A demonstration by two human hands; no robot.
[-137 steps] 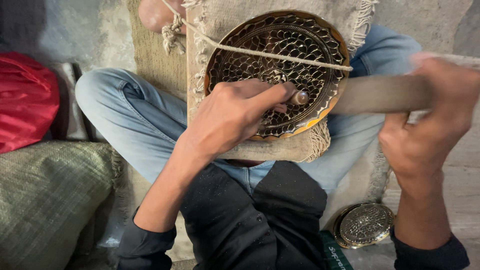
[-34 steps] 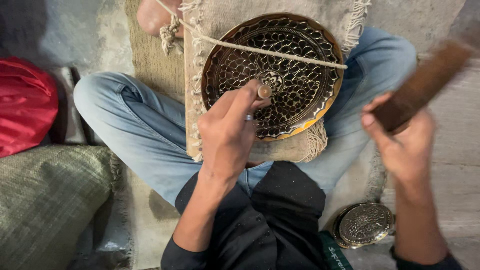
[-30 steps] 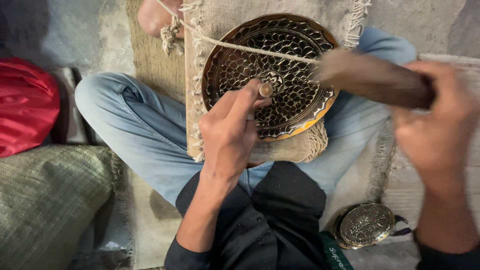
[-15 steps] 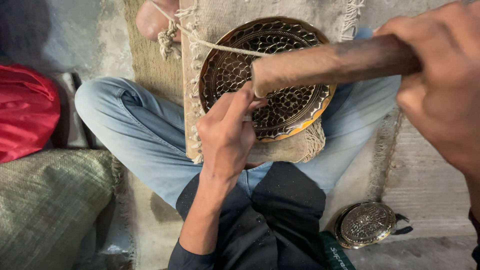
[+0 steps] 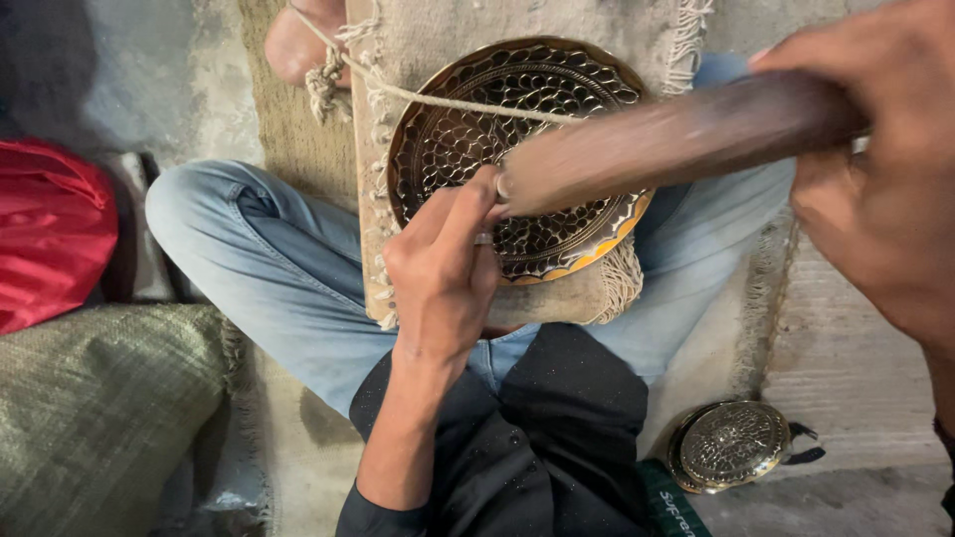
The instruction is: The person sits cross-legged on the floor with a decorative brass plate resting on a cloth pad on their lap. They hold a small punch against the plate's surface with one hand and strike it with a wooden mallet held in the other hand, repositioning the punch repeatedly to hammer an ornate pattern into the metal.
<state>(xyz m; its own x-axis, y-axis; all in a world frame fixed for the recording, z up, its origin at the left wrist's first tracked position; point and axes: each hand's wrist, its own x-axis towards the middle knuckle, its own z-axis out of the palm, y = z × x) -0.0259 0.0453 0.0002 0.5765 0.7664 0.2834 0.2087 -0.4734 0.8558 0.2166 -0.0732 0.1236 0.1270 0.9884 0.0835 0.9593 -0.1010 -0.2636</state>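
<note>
Swung down since a moment ago, the wooden mallet (image 5: pixel 676 139) clamped in the right hand (image 5: pixel 875 189) now meets the punch (image 5: pixel 500 186) pinched in the left hand (image 5: pixel 443 268), over the pierced brass plate (image 5: pixel 517 159) on the lap.

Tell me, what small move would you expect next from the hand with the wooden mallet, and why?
Probably a short lift of the wooden mallet for another tap. Its blurred end sits at the top of the small punch that the left hand pinches upright on the patterned brass plate, while the right hand grips the handle.
</note>
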